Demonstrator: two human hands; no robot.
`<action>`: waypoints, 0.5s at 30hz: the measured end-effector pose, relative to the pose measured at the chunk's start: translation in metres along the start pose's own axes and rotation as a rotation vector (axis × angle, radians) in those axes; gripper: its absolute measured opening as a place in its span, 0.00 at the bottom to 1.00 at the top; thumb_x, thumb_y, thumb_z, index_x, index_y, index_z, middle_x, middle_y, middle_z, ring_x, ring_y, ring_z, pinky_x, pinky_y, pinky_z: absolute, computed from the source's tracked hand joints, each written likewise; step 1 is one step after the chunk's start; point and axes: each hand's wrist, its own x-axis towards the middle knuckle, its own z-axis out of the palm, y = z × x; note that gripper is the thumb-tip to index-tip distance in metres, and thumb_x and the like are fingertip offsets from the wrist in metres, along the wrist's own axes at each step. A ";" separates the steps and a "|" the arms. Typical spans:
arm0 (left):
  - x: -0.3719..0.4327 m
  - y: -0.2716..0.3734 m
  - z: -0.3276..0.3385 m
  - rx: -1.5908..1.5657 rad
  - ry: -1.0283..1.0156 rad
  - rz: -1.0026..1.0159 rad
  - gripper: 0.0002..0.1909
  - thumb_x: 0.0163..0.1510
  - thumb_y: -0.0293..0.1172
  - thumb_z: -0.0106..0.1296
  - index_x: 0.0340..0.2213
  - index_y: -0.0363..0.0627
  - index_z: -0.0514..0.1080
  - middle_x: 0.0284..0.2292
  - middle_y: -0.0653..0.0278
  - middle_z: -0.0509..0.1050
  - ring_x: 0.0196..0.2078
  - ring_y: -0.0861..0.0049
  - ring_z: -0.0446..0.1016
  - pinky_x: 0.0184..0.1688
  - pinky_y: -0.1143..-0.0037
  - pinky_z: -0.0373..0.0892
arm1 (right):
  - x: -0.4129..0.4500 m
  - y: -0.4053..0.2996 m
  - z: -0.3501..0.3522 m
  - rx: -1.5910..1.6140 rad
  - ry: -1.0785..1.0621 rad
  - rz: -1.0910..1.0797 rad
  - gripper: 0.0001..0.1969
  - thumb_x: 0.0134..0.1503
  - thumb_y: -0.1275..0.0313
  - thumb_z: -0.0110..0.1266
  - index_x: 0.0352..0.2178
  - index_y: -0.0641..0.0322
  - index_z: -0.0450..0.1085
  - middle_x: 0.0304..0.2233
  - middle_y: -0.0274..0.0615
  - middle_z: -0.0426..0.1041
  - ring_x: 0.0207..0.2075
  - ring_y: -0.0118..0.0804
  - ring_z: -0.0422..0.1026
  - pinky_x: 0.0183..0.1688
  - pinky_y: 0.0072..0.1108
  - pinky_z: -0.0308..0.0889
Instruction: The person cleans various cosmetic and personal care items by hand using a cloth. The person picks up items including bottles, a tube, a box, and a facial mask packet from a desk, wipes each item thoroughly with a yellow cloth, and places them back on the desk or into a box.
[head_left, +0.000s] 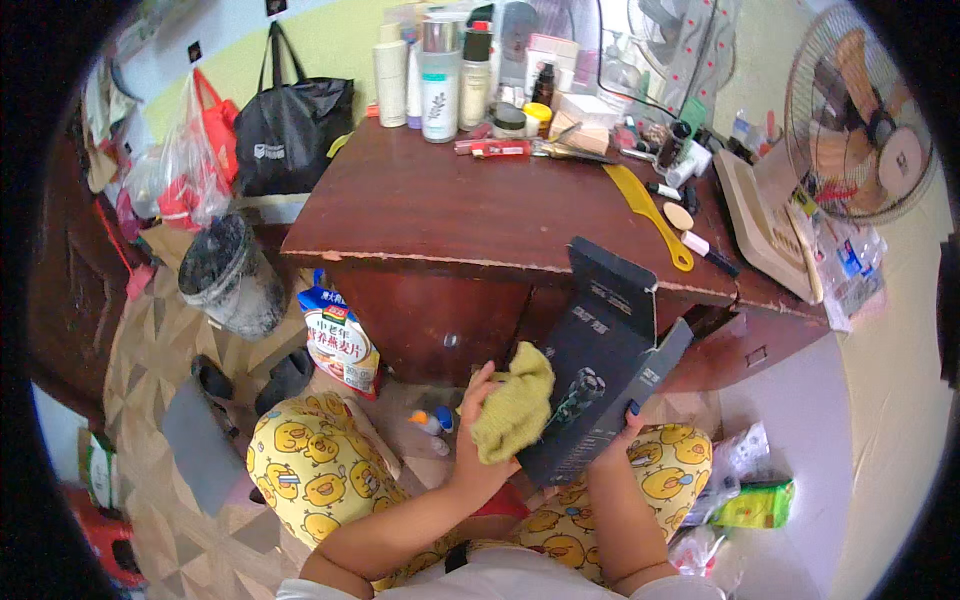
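Note:
A black cardboard box (592, 375) with a printed picture and writing on it is held tilted over my lap. Its top flap stands raised near the edge of the wooden dresser (420, 202). My left hand (480, 442) has a yellow-green cloth (514, 405) bunched in it, at the left side of the box. The fingers are partly hidden behind the cloth. On the right, my right hand (622, 435) grips the box's lower right edge, with the thumb showing and the other fingers hidden behind it.
Bottles and jars (442, 82) crowd the dresser's back. A yellow comb (652, 214) lies by its right side, near a tray (765, 225) and an electric fan (862, 112). Below left stand a bucket (232, 277) and a food bag (337, 337). Small bottles (427, 421) lie on the floor.

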 end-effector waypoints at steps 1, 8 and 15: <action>0.000 0.004 0.001 -0.076 -0.070 0.039 0.32 0.39 0.26 0.55 0.46 0.43 0.53 0.53 0.50 0.48 0.55 0.58 0.48 0.54 0.66 0.48 | -0.001 0.001 0.007 0.017 0.011 -0.005 0.38 0.36 0.50 0.48 0.49 0.57 0.54 0.48 0.45 0.59 0.49 0.45 0.59 0.51 0.34 0.55; 0.021 0.043 0.030 0.396 -0.327 0.273 0.38 0.35 0.35 0.56 0.50 0.51 0.56 0.54 0.48 0.45 0.55 0.48 0.46 0.54 0.60 0.44 | -0.013 0.005 0.008 0.059 0.155 0.311 0.35 0.38 0.55 0.45 0.47 0.65 0.56 0.45 0.48 0.63 0.45 0.44 0.65 0.47 0.32 0.60; 0.031 -0.006 0.025 0.286 -0.272 0.072 0.31 0.41 0.25 0.50 0.50 0.45 0.56 0.54 0.52 0.45 0.55 0.54 0.47 0.54 0.66 0.46 | -0.027 0.005 -0.017 0.091 0.074 0.353 0.30 0.38 0.61 0.52 0.42 0.69 0.60 0.38 0.47 0.67 0.37 0.42 0.69 0.39 0.30 0.66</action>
